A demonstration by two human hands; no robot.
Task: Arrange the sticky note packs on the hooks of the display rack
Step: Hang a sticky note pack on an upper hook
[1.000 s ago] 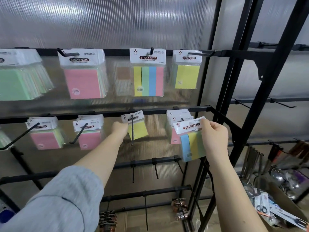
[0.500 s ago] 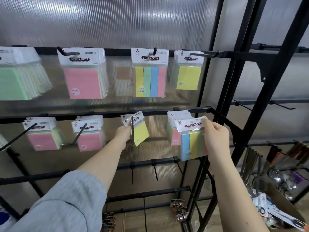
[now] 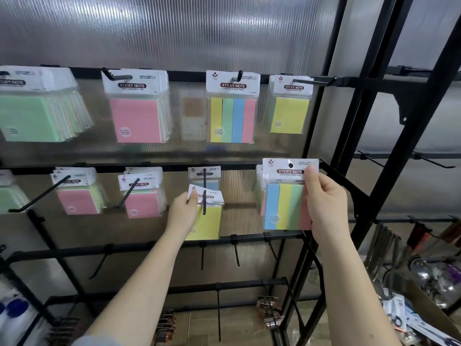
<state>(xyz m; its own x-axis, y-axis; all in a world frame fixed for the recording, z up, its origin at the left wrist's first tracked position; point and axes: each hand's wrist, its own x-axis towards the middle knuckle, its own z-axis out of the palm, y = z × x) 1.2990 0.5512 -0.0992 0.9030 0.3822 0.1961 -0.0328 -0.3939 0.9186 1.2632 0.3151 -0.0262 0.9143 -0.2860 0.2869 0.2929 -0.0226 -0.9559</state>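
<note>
Left hand (image 3: 183, 212) pinches a yellow sticky note pack (image 3: 207, 218) at the middle-row hook (image 3: 204, 193); right of that hook, right hand (image 3: 325, 204) grips a four-colour pack (image 3: 285, 198).

The green pack (image 3: 37, 116) is cut by the left edge (label only partly readable).

We see the right hand (image 3: 326, 203) gripping a striped sticky note pack (image 3: 287, 196) by its right edge, thumb on the header card. Left of it, the left hand (image 3: 182, 213) pinches a yellow pack (image 3: 207, 221) threaded on a black hook (image 3: 204, 193). Above both hands, more packs hang along the display rack (image 3: 349, 81).
</note>
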